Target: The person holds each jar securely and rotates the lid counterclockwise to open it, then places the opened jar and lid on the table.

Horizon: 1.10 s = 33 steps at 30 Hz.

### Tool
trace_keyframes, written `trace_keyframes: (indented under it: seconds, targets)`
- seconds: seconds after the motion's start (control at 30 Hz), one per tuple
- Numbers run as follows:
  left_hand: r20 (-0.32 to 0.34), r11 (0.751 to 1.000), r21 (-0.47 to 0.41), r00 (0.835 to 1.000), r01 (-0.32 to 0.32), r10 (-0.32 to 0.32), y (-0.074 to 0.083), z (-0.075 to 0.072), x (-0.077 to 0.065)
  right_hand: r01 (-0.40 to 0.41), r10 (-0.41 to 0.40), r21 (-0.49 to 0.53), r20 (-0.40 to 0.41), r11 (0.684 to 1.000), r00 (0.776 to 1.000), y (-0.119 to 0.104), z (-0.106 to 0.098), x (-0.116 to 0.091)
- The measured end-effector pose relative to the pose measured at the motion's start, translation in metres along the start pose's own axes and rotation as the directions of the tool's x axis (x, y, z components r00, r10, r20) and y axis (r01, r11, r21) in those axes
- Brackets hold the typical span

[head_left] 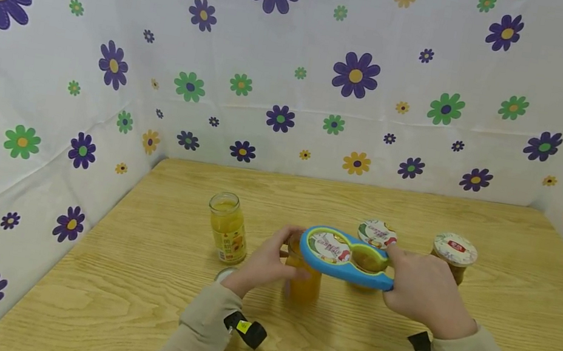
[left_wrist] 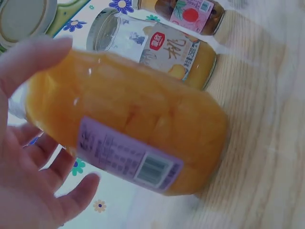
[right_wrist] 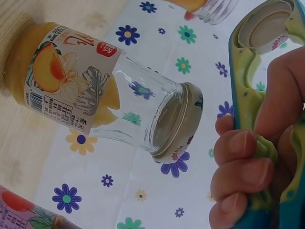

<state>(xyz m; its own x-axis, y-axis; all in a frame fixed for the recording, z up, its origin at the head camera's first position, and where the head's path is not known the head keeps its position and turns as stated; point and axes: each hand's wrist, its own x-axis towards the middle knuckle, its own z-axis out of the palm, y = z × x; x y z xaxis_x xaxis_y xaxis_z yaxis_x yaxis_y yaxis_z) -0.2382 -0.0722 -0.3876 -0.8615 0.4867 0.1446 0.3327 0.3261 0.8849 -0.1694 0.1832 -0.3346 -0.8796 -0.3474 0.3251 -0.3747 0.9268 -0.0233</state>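
My left hand (head_left: 270, 263) holds a glass jar of orange fruit (head_left: 304, 286) near its neck, thumb on the near side and fingers behind. In the left wrist view this jar (left_wrist: 138, 124) shows a purple label with a barcode, and its base is at the wood tabletop. My right hand (head_left: 420, 289) grips a blue jar opener (head_left: 383, 282) with a yellow-green lining. A printed lid (head_left: 328, 247) sits in the opener's large ring, above and right of the jar's mouth. From the right wrist view, the bare underside of that lid (right_wrist: 264, 26) shows.
An open jar of yellow fruit (head_left: 228, 238) stands at the left, with a loose lid (head_left: 225, 275) on the table beside my left wrist. Behind the opener stands a lidded peach jar (right_wrist: 81, 71). Another lidded jar (head_left: 456, 252) is at the right, partly behind my right hand.
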Motion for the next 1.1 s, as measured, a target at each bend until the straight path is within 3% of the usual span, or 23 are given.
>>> trace_keyframes:
  seconds: [0.1,0.23,0.4,0.53,0.73,1.1]
  targets:
    - [-0.107,1.000,-0.001,0.994,-0.003,0.003,-0.002,-0.001,0.000,0.000,0.000,0.006,0.015,1.000,1.000,0.000,0.000,0.000]
    - [-0.233,1.000,0.021,0.972,0.017,-0.011,-0.002,-0.001,0.001,0.001,-0.002,0.041,0.045,0.999,0.999,0.000,0.000,0.000]
    - [-0.325,0.996,0.083,0.946,0.023,0.005,-0.001,-0.001,0.001,0.000,-0.012,0.101,0.114,0.995,0.993,-0.001,0.002,0.002]
    - [-0.344,0.995,0.095,0.939,0.014,0.020,-0.003,-0.002,0.002,0.007,-0.029,0.128,0.172,0.992,0.985,-0.003,0.007,0.003]
    - [-0.346,1.000,0.007,0.938,0.023,-0.019,-0.002,-0.004,0.002,0.023,-0.058,0.145,0.244,0.989,0.968,-0.007,0.020,0.006]
    - [-0.317,0.999,-0.011,0.948,0.033,-0.035,-0.002,-0.005,0.002,0.054,-0.118,0.195,0.329,0.979,0.937,-0.015,0.042,0.008]
